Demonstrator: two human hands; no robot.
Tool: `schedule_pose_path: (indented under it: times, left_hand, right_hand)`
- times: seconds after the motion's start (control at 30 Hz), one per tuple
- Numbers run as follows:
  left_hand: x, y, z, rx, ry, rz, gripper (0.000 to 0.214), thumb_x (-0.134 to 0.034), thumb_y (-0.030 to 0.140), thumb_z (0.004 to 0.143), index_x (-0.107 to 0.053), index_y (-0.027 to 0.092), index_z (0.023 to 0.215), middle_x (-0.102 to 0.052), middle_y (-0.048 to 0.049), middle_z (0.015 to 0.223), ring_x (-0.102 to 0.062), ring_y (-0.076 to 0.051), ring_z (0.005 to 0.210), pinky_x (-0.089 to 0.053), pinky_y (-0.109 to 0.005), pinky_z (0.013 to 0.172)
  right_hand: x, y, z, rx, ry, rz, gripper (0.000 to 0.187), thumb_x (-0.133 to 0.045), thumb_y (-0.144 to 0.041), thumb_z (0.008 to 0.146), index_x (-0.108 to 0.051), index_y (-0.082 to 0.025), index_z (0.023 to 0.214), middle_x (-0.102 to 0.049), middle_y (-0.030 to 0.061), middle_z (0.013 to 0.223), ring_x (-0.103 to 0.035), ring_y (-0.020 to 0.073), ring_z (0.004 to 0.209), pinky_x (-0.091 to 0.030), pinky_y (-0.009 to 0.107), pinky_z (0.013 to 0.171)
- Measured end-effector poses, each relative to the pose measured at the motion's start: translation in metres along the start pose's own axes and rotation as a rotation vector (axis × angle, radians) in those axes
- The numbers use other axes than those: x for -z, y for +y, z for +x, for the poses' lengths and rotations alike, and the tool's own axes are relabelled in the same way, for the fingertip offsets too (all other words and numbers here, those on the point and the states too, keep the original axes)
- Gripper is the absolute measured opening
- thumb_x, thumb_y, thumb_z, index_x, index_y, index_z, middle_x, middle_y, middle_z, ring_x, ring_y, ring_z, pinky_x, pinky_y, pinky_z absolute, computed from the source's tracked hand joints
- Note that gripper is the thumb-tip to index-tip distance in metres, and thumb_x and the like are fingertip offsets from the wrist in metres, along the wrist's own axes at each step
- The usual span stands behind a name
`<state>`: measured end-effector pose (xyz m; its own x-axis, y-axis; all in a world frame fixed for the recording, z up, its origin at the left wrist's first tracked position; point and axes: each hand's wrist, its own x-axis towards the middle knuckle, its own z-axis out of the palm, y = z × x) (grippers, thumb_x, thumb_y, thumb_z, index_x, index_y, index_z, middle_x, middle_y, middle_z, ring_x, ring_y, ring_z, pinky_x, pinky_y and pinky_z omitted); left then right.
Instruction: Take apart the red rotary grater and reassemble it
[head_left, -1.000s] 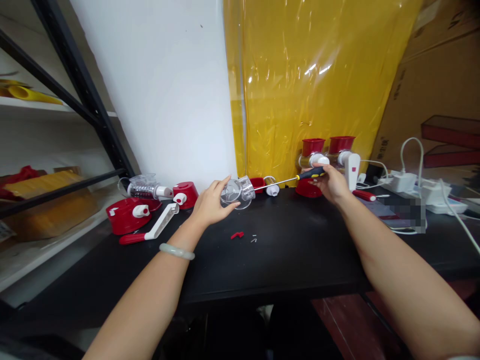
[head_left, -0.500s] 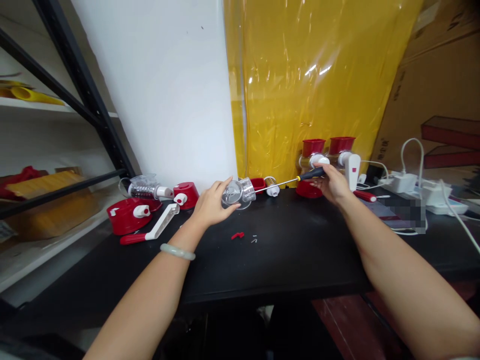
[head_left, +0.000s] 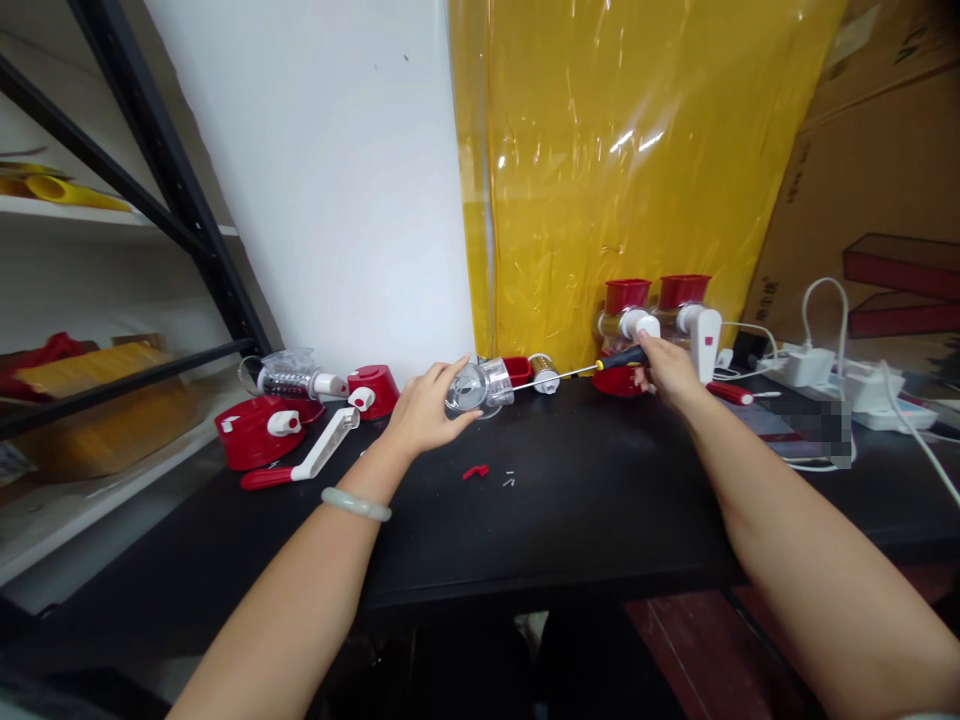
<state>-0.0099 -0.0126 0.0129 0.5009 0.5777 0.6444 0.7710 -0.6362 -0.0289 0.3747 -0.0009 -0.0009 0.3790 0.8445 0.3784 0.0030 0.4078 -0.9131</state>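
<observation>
My left hand (head_left: 426, 408) is closed around a clear plastic housing (head_left: 496, 382), held just above the black table, its open end turned to the right. In my right hand (head_left: 666, 372) is a screwdriver (head_left: 624, 357) with a black and yellow handle. Its long shaft slants down to the left, and the tip reaches the opening of the housing; whether it touches anything inside cannot be made out. A small red plastic piece (head_left: 475, 471) and a few tiny screws (head_left: 509, 479) lie on the table in front of my left hand.
On the left stand a red base (head_left: 259, 432), a white crank with red grip (head_left: 326, 445) and a grater drum (head_left: 292, 382). Behind the screwdriver lies another drum (head_left: 544, 372). Two red-topped rotary graters (head_left: 628, 296) stand at the back, with white chargers (head_left: 810, 365) to their right.
My right hand has lowered slightly, and the screwdriver now lies at a shallower slant. The housing in my left hand has barely shifted.
</observation>
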Motion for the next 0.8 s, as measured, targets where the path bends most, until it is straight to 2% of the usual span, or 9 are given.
schedule_pose_path:
  times: [0.1, 0.2, 0.33, 0.4, 0.47, 0.57, 0.63, 0.7, 0.8]
  left_hand:
    - [0.0011, -0.0009, 0.0003, -0.004, 0.0, 0.031, 0.077, -0.062, 0.051, 0.08, -0.031, 0.026, 0.145, -0.055, -0.0085, 0.123, -0.058, -0.029, 0.106, -0.045, -0.043, 0.091]
    - [0.0018, -0.0022, 0.0003, -0.003, -0.005, 0.049, 0.077, -0.063, 0.05, 0.08, -0.03, 0.026, 0.146, -0.055, -0.0083, 0.123, -0.057, -0.029, 0.107, -0.045, -0.043, 0.091]
    - [0.0027, -0.0035, 0.0004, -0.003, 0.0, 0.054, 0.077, -0.063, 0.049, 0.08, -0.029, 0.027, 0.146, -0.055, -0.0085, 0.124, -0.057, -0.029, 0.109, -0.045, -0.043, 0.091]
    - [0.0032, -0.0039, 0.0006, -0.008, 0.009, 0.058, 0.077, -0.063, 0.047, 0.08, -0.029, 0.026, 0.146, -0.054, -0.0087, 0.125, -0.056, -0.029, 0.11, -0.045, -0.042, 0.091]
    - [0.0036, -0.004, 0.0008, -0.015, 0.013, 0.065, 0.076, -0.063, 0.047, 0.08, -0.03, 0.026, 0.145, -0.054, -0.0087, 0.125, -0.056, -0.029, 0.111, -0.044, -0.043, 0.092]
    - [0.0037, -0.0039, 0.0009, -0.013, 0.011, 0.072, 0.076, -0.063, 0.046, 0.08, -0.03, 0.026, 0.145, -0.054, -0.0086, 0.125, -0.056, -0.029, 0.11, -0.044, -0.043, 0.092]
    - [0.0037, -0.0038, 0.0009, -0.008, 0.012, 0.074, 0.076, -0.063, 0.046, 0.08, -0.03, 0.026, 0.145, -0.054, -0.0086, 0.125, -0.056, -0.029, 0.111, -0.044, -0.042, 0.092]
    - [0.004, -0.0036, 0.0009, -0.007, 0.016, 0.072, 0.076, -0.063, 0.047, 0.08, -0.03, 0.026, 0.145, -0.054, -0.0086, 0.125, -0.055, -0.029, 0.111, -0.043, -0.042, 0.093]
    - [0.0049, -0.0032, 0.0012, -0.012, 0.019, 0.073, 0.076, -0.064, 0.047, 0.079, -0.031, 0.026, 0.145, -0.055, -0.0086, 0.125, -0.055, -0.029, 0.112, -0.043, -0.043, 0.093]
  right_hand:
    - [0.0023, 0.0017, 0.0038, -0.099, -0.034, 0.061, 0.037, -0.034, -0.039, 0.091, -0.064, -0.018, 0.083, -0.056, 0.0016, 0.043, -0.056, 0.0178, 0.039, -0.045, 0.028, 0.039]
    - [0.0003, 0.001, 0.0035, -0.109, -0.107, 0.166, 0.028, -0.036, -0.029, 0.087, -0.062, -0.019, 0.093, -0.066, 0.0025, 0.061, -0.066, 0.0191, 0.056, -0.053, 0.03, 0.051]
    - [0.001, 0.0029, 0.0015, -0.029, -0.12, 0.045, 0.016, -0.049, -0.034, 0.085, -0.058, -0.022, 0.089, -0.061, -0.0017, 0.052, -0.057, 0.016, 0.04, -0.05, 0.03, 0.047]
    - [0.0029, 0.0052, 0.0018, -0.012, -0.12, -0.082, 0.023, -0.05, -0.043, 0.086, -0.057, -0.022, 0.082, -0.05, -0.0042, 0.039, -0.046, 0.014, 0.03, -0.049, 0.031, 0.045]
    - [0.0034, 0.0069, 0.0023, -0.041, -0.118, -0.101, 0.031, -0.046, -0.05, 0.087, -0.058, -0.022, 0.08, -0.049, -0.0031, 0.038, -0.047, 0.0152, 0.032, -0.049, 0.032, 0.047]
    - [0.0005, 0.0066, 0.0017, -0.103, -0.16, 0.073, 0.028, -0.041, -0.045, 0.087, -0.058, -0.023, 0.089, -0.066, 0.0031, 0.064, -0.065, 0.0204, 0.058, -0.053, 0.034, 0.055]
    - [-0.0012, 0.006, 0.0008, -0.069, -0.197, 0.151, 0.021, -0.048, -0.04, 0.084, -0.057, -0.024, 0.094, -0.07, 0.0041, 0.081, -0.068, 0.0205, 0.072, -0.055, 0.035, 0.062]
    - [-0.0005, 0.0066, 0.0006, -0.018, -0.189, 0.117, 0.021, -0.055, -0.041, 0.082, -0.057, -0.025, 0.095, -0.069, 0.0029, 0.08, -0.067, 0.0191, 0.067, -0.055, 0.034, 0.062]
    - [0.0031, 0.0086, 0.0021, 0.003, -0.154, -0.079, 0.029, -0.056, -0.052, 0.083, -0.058, -0.023, 0.085, -0.057, -0.0008, 0.051, -0.052, 0.0151, 0.039, -0.05, 0.031, 0.048]
